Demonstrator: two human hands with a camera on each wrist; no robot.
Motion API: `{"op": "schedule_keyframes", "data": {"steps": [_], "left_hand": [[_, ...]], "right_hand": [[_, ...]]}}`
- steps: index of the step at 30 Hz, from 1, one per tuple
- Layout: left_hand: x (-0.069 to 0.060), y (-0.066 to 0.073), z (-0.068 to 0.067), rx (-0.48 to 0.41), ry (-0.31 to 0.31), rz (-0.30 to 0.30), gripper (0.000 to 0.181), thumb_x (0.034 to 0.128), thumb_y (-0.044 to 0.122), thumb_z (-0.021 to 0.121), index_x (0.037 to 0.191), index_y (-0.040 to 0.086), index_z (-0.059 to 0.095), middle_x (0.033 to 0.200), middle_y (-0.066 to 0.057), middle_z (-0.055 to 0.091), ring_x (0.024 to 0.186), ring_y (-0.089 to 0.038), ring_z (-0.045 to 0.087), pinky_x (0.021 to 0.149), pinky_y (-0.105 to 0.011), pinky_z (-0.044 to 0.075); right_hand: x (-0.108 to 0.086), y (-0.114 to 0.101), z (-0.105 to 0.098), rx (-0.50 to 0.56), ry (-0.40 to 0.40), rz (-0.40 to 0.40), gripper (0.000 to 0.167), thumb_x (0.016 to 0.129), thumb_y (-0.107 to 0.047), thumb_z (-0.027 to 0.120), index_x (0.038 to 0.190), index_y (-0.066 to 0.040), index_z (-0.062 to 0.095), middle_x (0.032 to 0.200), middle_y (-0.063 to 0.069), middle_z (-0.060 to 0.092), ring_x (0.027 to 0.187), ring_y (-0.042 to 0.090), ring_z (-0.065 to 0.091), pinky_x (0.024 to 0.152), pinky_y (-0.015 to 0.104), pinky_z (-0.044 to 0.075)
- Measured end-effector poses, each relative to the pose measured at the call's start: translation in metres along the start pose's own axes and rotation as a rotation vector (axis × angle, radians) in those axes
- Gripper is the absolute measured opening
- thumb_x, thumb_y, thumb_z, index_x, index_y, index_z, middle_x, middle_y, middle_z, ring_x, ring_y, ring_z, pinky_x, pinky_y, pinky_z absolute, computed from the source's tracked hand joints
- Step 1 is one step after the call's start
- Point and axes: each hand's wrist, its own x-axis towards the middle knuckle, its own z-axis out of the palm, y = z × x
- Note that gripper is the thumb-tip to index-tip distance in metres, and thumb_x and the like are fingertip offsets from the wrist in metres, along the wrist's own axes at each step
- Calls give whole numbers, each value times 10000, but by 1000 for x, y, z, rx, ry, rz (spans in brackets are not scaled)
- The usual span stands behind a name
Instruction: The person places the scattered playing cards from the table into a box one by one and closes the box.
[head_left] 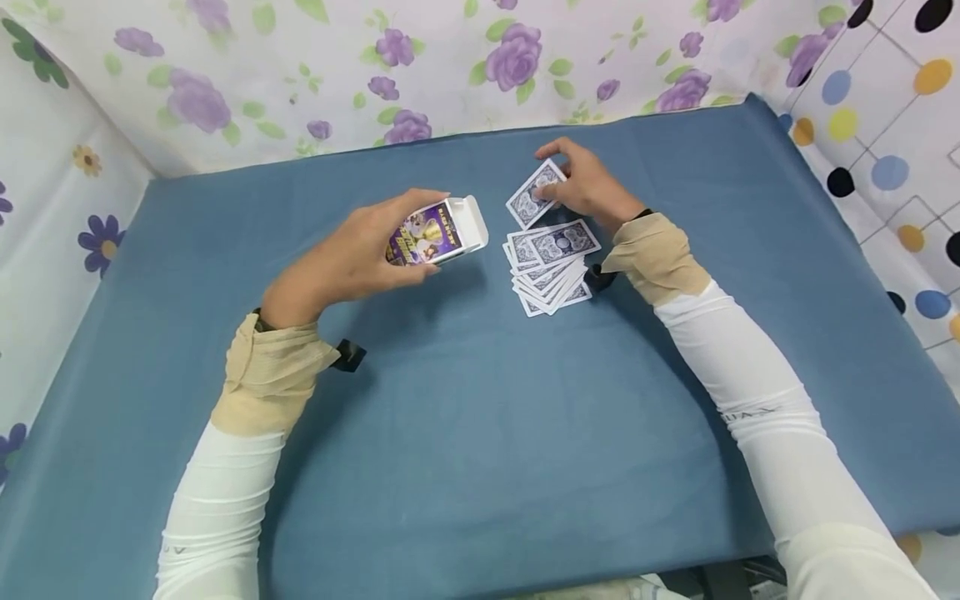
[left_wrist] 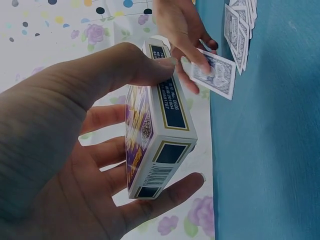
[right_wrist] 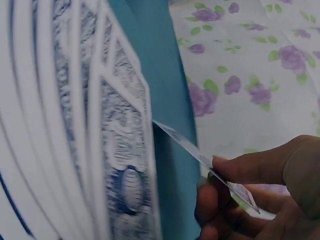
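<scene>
My left hand (head_left: 367, 250) grips a purple and white card box (head_left: 431, 233) between thumb and fingers. The box's white flap stands open toward the right; in the left wrist view the box (left_wrist: 162, 130) shows a barcode on its end. A single blue-and-white patterned playing card (head_left: 534, 196) is pinched by my right hand (head_left: 592, 187), raised off the pile. In the right wrist view thumb and fingers hold this card (right_wrist: 195, 152) nearly edge-on. Just in front of that hand, a spread pile of playing cards (head_left: 551, 271) lies face down on the cloth.
A blue cloth (head_left: 480, 433) covers the table. Floral sheeting (head_left: 450, 67) hangs behind its far edge, and dotted sheeting (head_left: 892, 167) runs along the right side. Dark wrist-worn pieces stick out from both wrists, the right one beside the card pile.
</scene>
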Motion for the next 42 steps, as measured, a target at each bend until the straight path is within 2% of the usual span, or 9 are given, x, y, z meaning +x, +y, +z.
{"op": "schedule_keyframes", "data": {"steps": [2, 5, 9, 14, 16, 21, 32, 39, 42], "left_hand": [[2, 0, -2, 6, 6, 3, 751, 885, 187, 767, 1537, 173, 394, 1110, -76, 594, 859, -214, 552, 734, -364, 480], [5, 2, -5, 20, -2, -6, 755, 891, 194, 764, 1543, 178, 384, 1140, -80, 588, 890, -219, 553, 761, -374, 482], [6, 1, -3, 32, -35, -34, 768, 893, 202, 768, 1551, 185, 370, 1174, -92, 583, 913, -232, 560, 777, -380, 491], [3, -2, 0, 24, -44, -61, 774, 889, 184, 764, 1554, 176, 367, 1213, -110, 581, 918, -247, 561, 778, -384, 489], [3, -2, 0, 18, -37, -61, 769, 891, 184, 763, 1551, 176, 369, 1201, -102, 581, 919, -246, 560, 779, -383, 489], [2, -3, -2, 19, -25, -61, 766, 891, 198, 765, 1548, 185, 372, 1166, -85, 583, 918, -233, 556, 778, -379, 485], [0, -6, -3, 21, -6, -69, 782, 889, 193, 776, 1556, 187, 368, 1180, -104, 586, 885, -239, 562, 754, -373, 484], [-6, -8, 2, 24, -26, -79, 779, 905, 253, 759, 1565, 207, 347, 1076, -80, 597, 858, -214, 560, 731, -349, 485], [-4, -4, 0, 20, -4, -64, 772, 901, 267, 767, 1555, 222, 360, 1037, -79, 607, 839, -211, 571, 712, -347, 492]], "right_hand": [[-4, -6, -6, 28, 10, -37, 529, 943, -71, 714, 1432, -124, 519, 983, 95, 592, 725, 148, 618, 757, 345, 515], [-10, -9, -15, 41, 34, -78, 453, 933, -83, 732, 1360, -118, 584, 976, 90, 620, 680, 146, 646, 696, 325, 521], [-17, -5, -24, 122, 38, -73, 385, 924, -126, 753, 1287, -116, 625, 955, 49, 696, 673, 176, 703, 573, 273, 473], [-24, -8, -34, 205, 86, -71, 279, 924, -144, 757, 1193, -85, 712, 785, -19, 733, 516, 123, 582, 489, 224, 440], [-28, -13, -39, 238, 106, -89, 243, 925, -136, 754, 1158, -73, 727, 761, -28, 732, 517, 116, 540, 485, 215, 441], [-39, -31, -46, 323, 106, -171, 189, 913, -92, 756, 1085, -40, 698, 783, 15, 740, 563, 115, 575, 502, 215, 465], [-58, -53, -42, 330, 31, -277, 242, 910, -114, 762, 1094, -42, 621, 837, 85, 741, 660, 182, 660, 569, 261, 530], [-68, -53, -31, 323, -41, -300, 229, 924, -83, 738, 1110, -37, 612, 861, 107, 751, 671, 208, 675, 589, 309, 546], [-69, -60, -32, 294, -44, -320, 225, 924, -81, 738, 1104, -38, 610, 851, 107, 750, 654, 215, 668, 581, 311, 545]]}}
